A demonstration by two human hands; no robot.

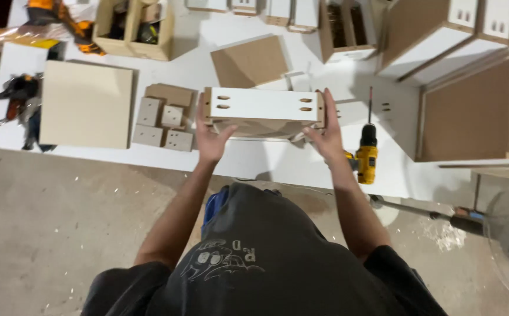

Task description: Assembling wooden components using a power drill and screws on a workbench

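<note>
Left hand (pixel 209 139) & right hand (pixel 326 136) grip ends of white, pocket-holed fibreboard box (pixel 263 111) over white worktable (pixel 278 167); looks assembled, yellow cordless drill (pixel 366 153) lies idle, loose small blocks (pixel 164 122) prob. left to fit.

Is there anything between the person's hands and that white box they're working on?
Nothing visible. The left hand and right hand grip the white box directly at its two ends; the yellow drill lies just right of it.

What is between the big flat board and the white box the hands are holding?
In the head view, a cluster of small square wooden blocks lies between the flat board and the white box.
</note>
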